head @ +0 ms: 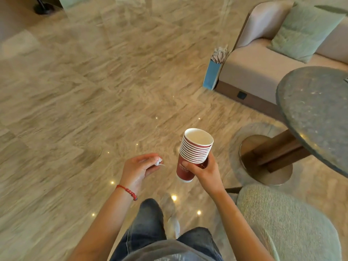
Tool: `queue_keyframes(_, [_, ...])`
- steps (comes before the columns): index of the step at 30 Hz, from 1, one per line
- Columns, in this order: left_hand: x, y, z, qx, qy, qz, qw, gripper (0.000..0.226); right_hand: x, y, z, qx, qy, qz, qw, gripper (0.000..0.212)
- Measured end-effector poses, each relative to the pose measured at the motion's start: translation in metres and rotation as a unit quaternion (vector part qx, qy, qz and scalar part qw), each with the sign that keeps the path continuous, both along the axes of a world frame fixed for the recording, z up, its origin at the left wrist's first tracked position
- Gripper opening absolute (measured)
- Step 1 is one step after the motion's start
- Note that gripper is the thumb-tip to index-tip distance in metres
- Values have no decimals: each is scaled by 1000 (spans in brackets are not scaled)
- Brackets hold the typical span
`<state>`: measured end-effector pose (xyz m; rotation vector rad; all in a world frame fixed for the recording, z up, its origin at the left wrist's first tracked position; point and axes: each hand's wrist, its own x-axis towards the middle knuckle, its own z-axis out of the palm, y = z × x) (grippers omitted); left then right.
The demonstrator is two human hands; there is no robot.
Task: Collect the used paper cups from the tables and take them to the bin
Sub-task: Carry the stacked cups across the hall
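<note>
1. Your right hand (204, 171) grips a nested stack of red cups (194, 153) at lower centre of the frame, fingers wrapped round the bottom cup, open mouth tilted up and toward the top of the frame.
2. Your left hand (141, 166), just left of the stack and apart from it, pinches a small white wad (157, 160) at the fingertips; what the wad is cannot be told.
3. Judged from the many rims showing, collection looks well along: a good number of cups are already nested in one stack.
4. No bin shows anywhere in the frame, so the carry and the drop are still to come; whether other cups wait elsewhere cannot be told.
5. The round dark counter (316, 113) at right shows no cups on the part in view; its far right runs out of frame.
6. Edges to mind: the counter's rim overhangs at right, its pedestal base (267, 159) sits on the floor near your right elbow, and a pale chair (282, 219) fills the lower right corner.
7. A sofa (263, 68) with a green cushion (305, 31) closes the upper right, and a blue bag (212, 74) stands against its near end.
8. Open marble floor (75, 91) spreads across the whole left and centre, the widest way out.
</note>
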<state>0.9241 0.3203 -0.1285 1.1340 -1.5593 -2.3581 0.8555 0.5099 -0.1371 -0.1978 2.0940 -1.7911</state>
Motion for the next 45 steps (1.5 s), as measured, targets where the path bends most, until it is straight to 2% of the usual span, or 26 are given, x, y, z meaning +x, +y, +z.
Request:
queue_keyframes(11, [-218, -106, -15, 22, 11, 11, 1000, 11, -220, -110, -14, 18, -16, -14, 1000, 55])
queue_keyframes(15, [-298, -153, -6, 20, 13, 0, 1000, 21, -298, -155, -3, 13, -15, -24, 1000, 56])
queue_keyframes(19, [-384, -200, 4, 14, 25, -16, 999, 10, -373, -198, 12, 4, -9, -25, 1000, 58])
queue_keyframes(23, [-458, -224, -1, 32, 28, -32, 999, 13, -435, -221, 9, 9, -17, -51, 999, 59])
queue_keyframes(27, [-531, -243, -14, 31, 17, -44, 998, 10, -506, -239, -3, 12, -21, -49, 999, 53])
queue_keyframes(31, [-617, -266, -20, 28, 16, -32, 999, 7, -594, -262, -10, 7, -5, -49, 999, 55])
queue_keyframes(38, [-765, -311, 0, 13, 32, -24, 999, 12, -755, -304, 4, 4, 5, -23, 1000, 58])
queue_keyframes(45, [-887, -356, 4, 23, 30, -26, 999, 13, -872, -351, 4, 6, 8, -32, 999, 55])
